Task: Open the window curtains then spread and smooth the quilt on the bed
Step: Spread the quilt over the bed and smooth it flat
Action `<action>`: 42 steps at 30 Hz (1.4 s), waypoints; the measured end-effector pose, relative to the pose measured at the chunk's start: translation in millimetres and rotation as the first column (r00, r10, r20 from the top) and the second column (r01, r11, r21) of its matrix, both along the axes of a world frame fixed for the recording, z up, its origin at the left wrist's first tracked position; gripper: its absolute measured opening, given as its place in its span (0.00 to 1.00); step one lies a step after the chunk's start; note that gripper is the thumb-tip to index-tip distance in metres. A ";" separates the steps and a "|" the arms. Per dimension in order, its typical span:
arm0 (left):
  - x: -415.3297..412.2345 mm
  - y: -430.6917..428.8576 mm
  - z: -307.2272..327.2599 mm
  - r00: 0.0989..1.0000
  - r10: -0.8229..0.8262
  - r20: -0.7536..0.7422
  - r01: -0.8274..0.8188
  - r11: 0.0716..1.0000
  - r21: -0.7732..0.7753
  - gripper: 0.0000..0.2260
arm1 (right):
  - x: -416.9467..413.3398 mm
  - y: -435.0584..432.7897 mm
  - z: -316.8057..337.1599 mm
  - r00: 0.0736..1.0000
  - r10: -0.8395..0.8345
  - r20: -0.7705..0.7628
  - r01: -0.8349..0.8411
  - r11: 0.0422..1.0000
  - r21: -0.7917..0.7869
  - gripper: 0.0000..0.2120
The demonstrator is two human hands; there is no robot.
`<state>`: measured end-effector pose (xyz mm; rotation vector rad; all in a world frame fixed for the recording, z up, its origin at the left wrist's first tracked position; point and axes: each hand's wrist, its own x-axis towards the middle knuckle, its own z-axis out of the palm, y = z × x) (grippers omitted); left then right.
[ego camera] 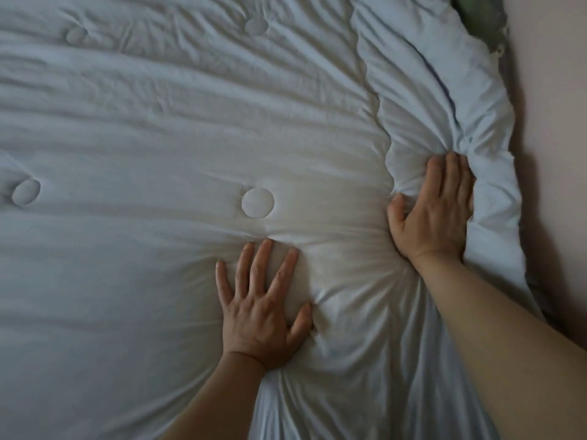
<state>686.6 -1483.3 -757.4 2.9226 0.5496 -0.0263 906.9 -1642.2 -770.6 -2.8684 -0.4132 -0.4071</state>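
- The quilt [143,122] lies spread across the bed, which is hidden under it. It fills the view from the far side up to the wall [552,122].
- Away from the wall the quilt is mostly flat with shallow creases. Along the wall its edge is heaped into a puffy ridge [444,100], and the ridge's long axis runs parallel to the wall.
- The right grip [435,211] is the one nearer the wall. It is fully open and holds nothing: the fingers are straight and close together, the thumb is splayed, and the palm presses down on the quilt. Its fingertips are sunk into the gathered folds at the ridge's near end.
- The left grip [263,300] is farther from the wall. It too is open with fingers fanned, and it holds nothing, only pressing flat on the quilt just short of a round stitched patch [258,203].
- Judging by this, the spreading looks nearly done and the ridge is what remains. It lies straight ahead of the right fingertips, so a sweep along its length, parallel to the wall, should suit, with the left grip anchoring the flat part.
- A strip of green fabric [476,14] shows at the wall beyond the ridge's far end.
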 end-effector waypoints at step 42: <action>265.6 107.1 -10.7 0.994 0.103 -0.036 -0.104 0.994 -0.020 0.36 | 90.9 53.3 44.7 1.000 0.005 -0.030 -0.002 0.993 0.114 0.22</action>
